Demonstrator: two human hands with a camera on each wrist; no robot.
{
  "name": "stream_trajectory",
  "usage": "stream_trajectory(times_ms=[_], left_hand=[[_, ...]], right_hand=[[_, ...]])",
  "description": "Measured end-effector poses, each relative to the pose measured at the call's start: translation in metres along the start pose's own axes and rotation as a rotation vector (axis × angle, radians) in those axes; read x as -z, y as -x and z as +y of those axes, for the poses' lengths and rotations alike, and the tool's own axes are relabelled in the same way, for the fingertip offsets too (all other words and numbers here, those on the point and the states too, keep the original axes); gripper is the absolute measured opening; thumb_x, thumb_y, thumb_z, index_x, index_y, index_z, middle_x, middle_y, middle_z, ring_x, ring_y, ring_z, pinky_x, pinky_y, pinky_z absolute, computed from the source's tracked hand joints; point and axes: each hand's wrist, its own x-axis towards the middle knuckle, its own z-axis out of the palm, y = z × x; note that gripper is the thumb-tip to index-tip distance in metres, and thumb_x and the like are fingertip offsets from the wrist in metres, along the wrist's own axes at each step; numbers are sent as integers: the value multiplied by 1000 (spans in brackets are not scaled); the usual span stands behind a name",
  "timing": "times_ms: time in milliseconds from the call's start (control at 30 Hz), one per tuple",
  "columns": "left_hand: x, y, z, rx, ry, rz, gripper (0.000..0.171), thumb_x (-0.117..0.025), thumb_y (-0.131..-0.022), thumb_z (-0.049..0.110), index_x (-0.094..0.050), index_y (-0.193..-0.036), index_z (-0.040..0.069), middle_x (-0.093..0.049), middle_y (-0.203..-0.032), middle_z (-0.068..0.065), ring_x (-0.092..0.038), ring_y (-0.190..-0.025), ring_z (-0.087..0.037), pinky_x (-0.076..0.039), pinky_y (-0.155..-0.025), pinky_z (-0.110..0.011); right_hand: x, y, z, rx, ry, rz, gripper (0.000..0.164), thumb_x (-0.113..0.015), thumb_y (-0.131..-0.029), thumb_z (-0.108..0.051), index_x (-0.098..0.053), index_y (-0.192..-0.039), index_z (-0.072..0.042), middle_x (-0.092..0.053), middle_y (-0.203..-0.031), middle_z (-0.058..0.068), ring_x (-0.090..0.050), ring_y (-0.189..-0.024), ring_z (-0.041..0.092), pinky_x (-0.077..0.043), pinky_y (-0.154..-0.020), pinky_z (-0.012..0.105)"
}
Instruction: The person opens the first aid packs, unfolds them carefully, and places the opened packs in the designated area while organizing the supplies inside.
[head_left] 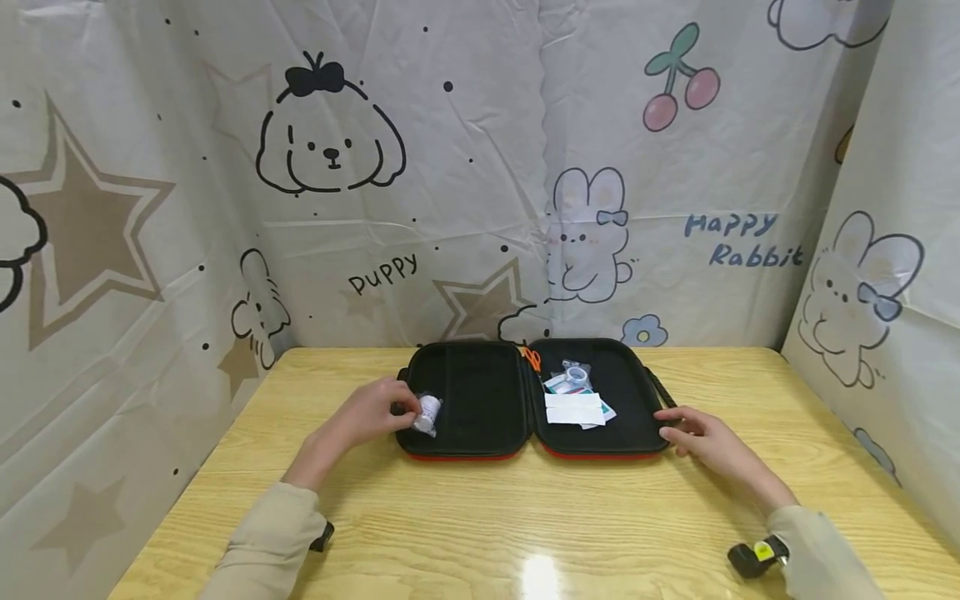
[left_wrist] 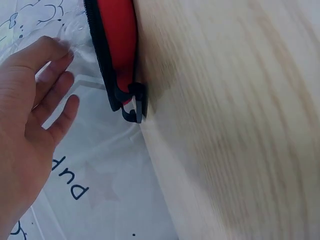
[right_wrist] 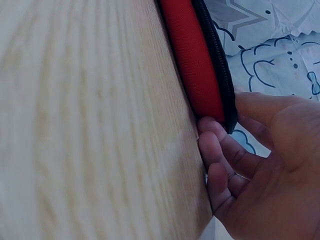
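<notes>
A black-lined zip case (head_left: 486, 392) with red outer sides (right_wrist: 192, 60) lies unfolded on the table. Over its left half, my left hand (head_left: 381, 408) pinches a small white roll in a clear plastic wrapper (head_left: 428, 413), seemingly a bandage roll. The left wrist view shows that wrapper (left_wrist: 82, 42) at the fingertips, and the roll itself is hard to make out there. My right hand (head_left: 697, 433) holds the case's right edge, thumb at the zip and fingers low against the red side. White strips (head_left: 573, 408), flat packets and a tape roll (head_left: 577, 375) lie in the right half.
Orange-handled scissors (head_left: 532, 360) stick up near the case's hinge. A black strap (head_left: 660, 388) runs along the right side, and a black buckle (left_wrist: 134, 102) hangs at the left side. Behind the wooden table (head_left: 465, 525) hangs a printed curtain (head_left: 480, 167).
</notes>
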Motion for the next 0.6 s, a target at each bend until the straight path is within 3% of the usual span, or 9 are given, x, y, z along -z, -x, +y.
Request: stream_trajectory(times_ms=[267, 600], left_hand=[[-8, 1, -2, 127, 154, -202, 17, -67, -86, 15, -70, -103, 13, -64, -85, 9, -55, -74, -5, -47, -68, -24], [-15, -9, 0, 138, 152, -198, 19, -69, -85, 23, -70, -100, 13, -67, -88, 8, -57, -76, -4, -48, -73, -26]], right_hand=[[0, 2, 0, -8, -7, 9, 43, -58, -93, -30, -53, -128, -5, -60, -87, 10, -57, -74, 19, -44, -61, 27], [-1, 0, 0, -14, -25, 5, 43, -58, -93, -30, -53, -128, -6, -59, -86, 11, -56, -73, 19, -44, -59, 26]])
